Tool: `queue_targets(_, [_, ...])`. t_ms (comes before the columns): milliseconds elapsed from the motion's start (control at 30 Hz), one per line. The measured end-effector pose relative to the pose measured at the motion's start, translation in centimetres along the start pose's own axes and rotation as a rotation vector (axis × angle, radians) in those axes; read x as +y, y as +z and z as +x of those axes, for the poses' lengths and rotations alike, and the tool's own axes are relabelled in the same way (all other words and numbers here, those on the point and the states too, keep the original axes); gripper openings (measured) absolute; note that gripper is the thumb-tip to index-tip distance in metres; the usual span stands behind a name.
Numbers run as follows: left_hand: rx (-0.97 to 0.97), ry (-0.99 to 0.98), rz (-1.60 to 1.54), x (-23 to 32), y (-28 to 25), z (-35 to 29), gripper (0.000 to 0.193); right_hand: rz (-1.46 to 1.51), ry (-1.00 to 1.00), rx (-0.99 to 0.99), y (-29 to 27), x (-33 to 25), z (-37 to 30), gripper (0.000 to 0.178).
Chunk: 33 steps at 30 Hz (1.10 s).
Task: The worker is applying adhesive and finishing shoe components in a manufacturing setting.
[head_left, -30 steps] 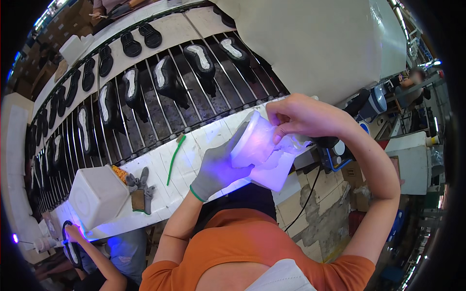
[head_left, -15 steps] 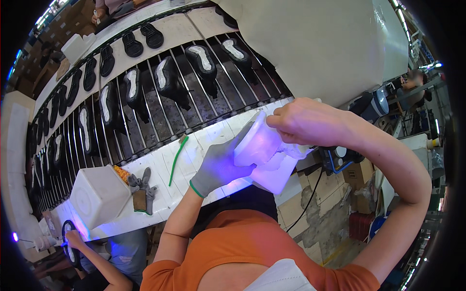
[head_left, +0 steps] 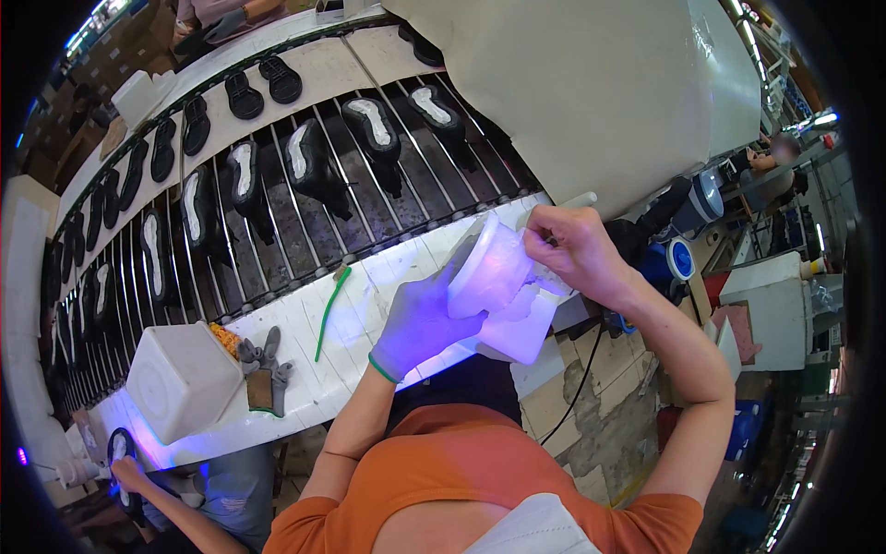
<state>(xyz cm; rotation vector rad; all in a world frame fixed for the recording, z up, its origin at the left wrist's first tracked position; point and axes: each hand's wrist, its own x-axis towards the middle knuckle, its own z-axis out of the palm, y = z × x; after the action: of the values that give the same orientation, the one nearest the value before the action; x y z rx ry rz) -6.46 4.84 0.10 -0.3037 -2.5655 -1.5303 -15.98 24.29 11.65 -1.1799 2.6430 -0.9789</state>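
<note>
My left hand (head_left: 420,319), in a grey glove with a green cuff, is closed around a white plastic tub (head_left: 482,263) lit violet. The tub tilts with its rim toward the workbench. My bare right hand (head_left: 577,247) is at the tub's right side, thumb and fingers pinched together. What lies between those fingers is too hard to make out. Ragged whitish material (head_left: 544,277) hangs by the tub, just under the right hand. Below the tub is a white square-sided container (head_left: 517,328), partly hidden by it.
A white bench (head_left: 305,369) carries a green-handled brush (head_left: 332,314), an upturned white container (head_left: 180,383) and a grey glove (head_left: 265,365). Beyond, black shoe uppers with white soles (head_left: 309,162) rest on a roller conveyor (head_left: 277,240). A co-worker's hand (head_left: 129,475) holds a shoe at lower left.
My right forearm and elbow have swung inward, and the right hand's fingers have shifted slightly at the tub's side. My left hand keeps its hold. The view has shifted a little.
</note>
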Motion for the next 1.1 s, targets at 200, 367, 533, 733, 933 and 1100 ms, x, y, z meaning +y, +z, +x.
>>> queue_targets(200, [0.013,-0.055,-0.016,0.7,0.2,0.2,0.083,0.143,0.069,0.261,2.2,1.6,-0.4,0.018])
queue_targets(367, [0.001,-0.087,-0.019,1.2,0.3,0.3,0.082,0.16,0.126,0.345,2.5,2.2,-0.7,0.021])
queue_targets(533, [0.005,-0.071,-0.053,1.9,0.2,0.8,0.081,0.127,0.122,0.362,1.7,2.4,0.0,0.022])
queue_targets(733, [-0.06,-0.021,-0.053,1.2,-1.5,2.2,0.08,0.154,0.187,0.242,0.4,3.3,0.2,0.023])
queue_targets(933, [-0.358,-0.081,-0.141,-0.7,-6.6,4.3,0.077,0.448,0.212,-0.216,-0.4,1.5,1.3,0.038])
queue_targets(1100, [0.024,-0.077,-0.632,1.1,-6.7,4.3,0.057,-0.224,0.2,-0.356,-1.1,0.6,3.4,0.048])
